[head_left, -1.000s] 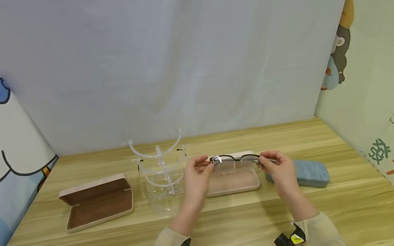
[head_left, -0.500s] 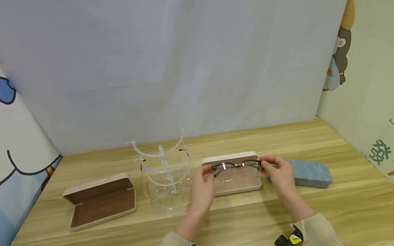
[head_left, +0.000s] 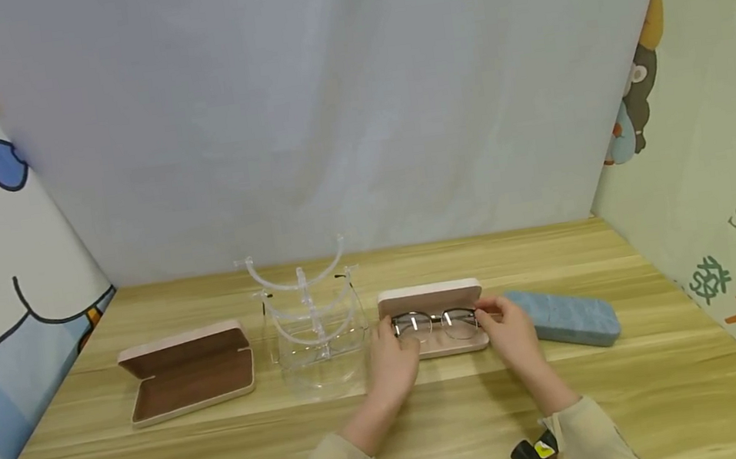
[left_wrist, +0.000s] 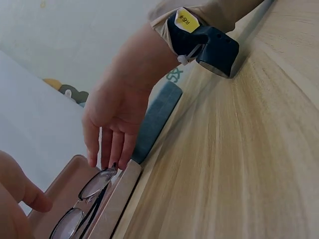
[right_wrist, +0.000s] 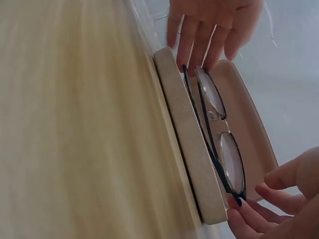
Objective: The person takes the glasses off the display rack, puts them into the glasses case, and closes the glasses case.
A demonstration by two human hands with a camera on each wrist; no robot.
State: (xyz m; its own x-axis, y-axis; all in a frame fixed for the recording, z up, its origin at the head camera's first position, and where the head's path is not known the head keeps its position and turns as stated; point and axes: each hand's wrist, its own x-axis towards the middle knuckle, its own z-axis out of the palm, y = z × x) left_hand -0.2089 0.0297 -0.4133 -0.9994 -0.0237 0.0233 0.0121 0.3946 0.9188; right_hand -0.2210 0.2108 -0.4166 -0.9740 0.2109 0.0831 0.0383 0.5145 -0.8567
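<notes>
A pair of glasses (head_left: 436,319) with a dark upper frame and folded temples lies in an open pale pink glasses case (head_left: 426,289), lenses facing forward. My left hand (head_left: 391,366) is at the case's left end. In the right wrist view its straight fingers (right_wrist: 202,37) reach down to one end of the frame, thumb apart. At the other end is my right hand (head_left: 513,336). Its fingertips touch the frame's corner, while its thumb and forefinger stand off the lens, as the right wrist view shows. The left wrist view shows the right fingers (left_wrist: 115,147) extended downward.
Left of the hands stands a clear display rack (head_left: 309,311) with glasses on its lower tiers. Farther left a brown-lined glasses case (head_left: 194,384) lies open. A closed blue case (head_left: 571,319) sits just right of my right hand, on the wooden table (head_left: 451,436).
Both hands lowered the glasses from above the pink case down into it, moving slightly left at the end. The thumbs have come away from the frame.
</notes>
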